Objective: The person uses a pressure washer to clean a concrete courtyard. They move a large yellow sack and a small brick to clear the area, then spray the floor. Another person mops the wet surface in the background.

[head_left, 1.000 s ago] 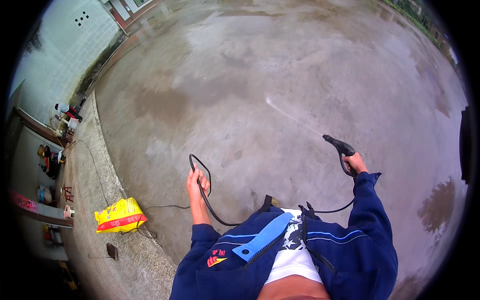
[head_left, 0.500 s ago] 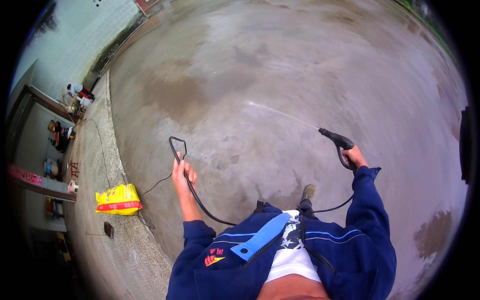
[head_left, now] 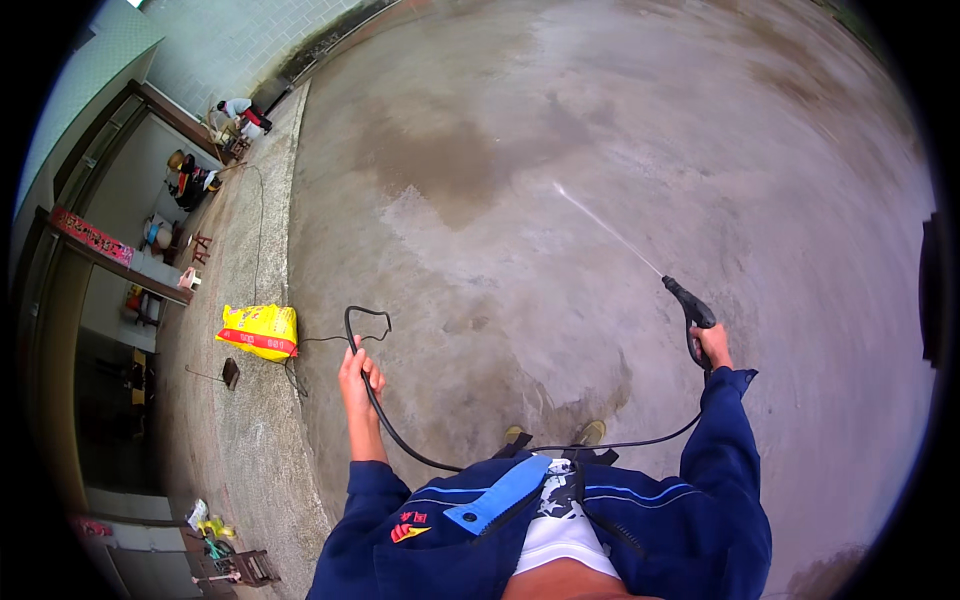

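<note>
My right hand (head_left: 712, 345) is wrapped round the grip of a black pressure washer gun (head_left: 690, 305). A thin jet of water (head_left: 610, 228) shoots from its nozzle, up and to the left over the wet concrete (head_left: 480, 250). Closed round a black hose (head_left: 376, 402), my left hand (head_left: 361, 378) is raised on the left side. A loop of the hose stands above that hand, and the hose runs down past my waist and across to the gun.
A yellow and red bag (head_left: 259, 332) lies at the edge of a rough concrete strip (head_left: 262, 420) on the left. Beside it is a small dark block (head_left: 231, 374). Farther off, a person (head_left: 243, 112) bends by a wall. Stools and a doorway line the left.
The view has turned, so the bag and buildings sit farther right. The jet now points more steeply upward. Both my shoes show now, where one showed before. Both hands keep their hold.
</note>
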{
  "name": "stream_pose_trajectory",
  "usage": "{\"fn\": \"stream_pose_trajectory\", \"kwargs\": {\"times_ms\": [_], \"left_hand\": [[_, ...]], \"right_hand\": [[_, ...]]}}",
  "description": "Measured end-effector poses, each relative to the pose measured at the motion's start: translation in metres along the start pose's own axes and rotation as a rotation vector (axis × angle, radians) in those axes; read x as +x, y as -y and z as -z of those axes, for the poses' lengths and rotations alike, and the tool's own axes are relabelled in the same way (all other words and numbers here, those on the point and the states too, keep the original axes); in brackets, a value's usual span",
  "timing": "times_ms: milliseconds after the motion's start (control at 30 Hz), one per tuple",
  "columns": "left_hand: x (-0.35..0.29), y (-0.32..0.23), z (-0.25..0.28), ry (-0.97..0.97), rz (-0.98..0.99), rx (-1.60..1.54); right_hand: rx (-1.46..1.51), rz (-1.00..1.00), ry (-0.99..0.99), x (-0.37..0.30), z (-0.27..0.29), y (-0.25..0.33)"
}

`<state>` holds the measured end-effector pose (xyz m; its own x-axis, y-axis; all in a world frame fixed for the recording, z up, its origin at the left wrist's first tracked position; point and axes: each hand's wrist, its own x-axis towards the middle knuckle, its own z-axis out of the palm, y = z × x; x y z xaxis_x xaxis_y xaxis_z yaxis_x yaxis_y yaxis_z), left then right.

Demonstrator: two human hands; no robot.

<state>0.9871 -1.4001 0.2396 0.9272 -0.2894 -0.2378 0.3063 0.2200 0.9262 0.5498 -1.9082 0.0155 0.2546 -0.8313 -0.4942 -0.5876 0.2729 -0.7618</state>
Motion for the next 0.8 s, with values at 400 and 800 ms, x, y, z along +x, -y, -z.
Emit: {"fn": "stream_pose_trajectory", "kwargs": {"times_ms": [400, 800], "left_hand": [[-0.031, -0.004, 0.01, -0.122, -0.027, 0.054], [-0.001, -0.039, 0.084, -0.137, -0.044, 0.06]], "right_hand": [[-0.049, 0.015, 0.088, 0.024, -0.184, -0.047], [-0.007, 0.064, 0.092, -0.015, -0.276, 0.034]]}}
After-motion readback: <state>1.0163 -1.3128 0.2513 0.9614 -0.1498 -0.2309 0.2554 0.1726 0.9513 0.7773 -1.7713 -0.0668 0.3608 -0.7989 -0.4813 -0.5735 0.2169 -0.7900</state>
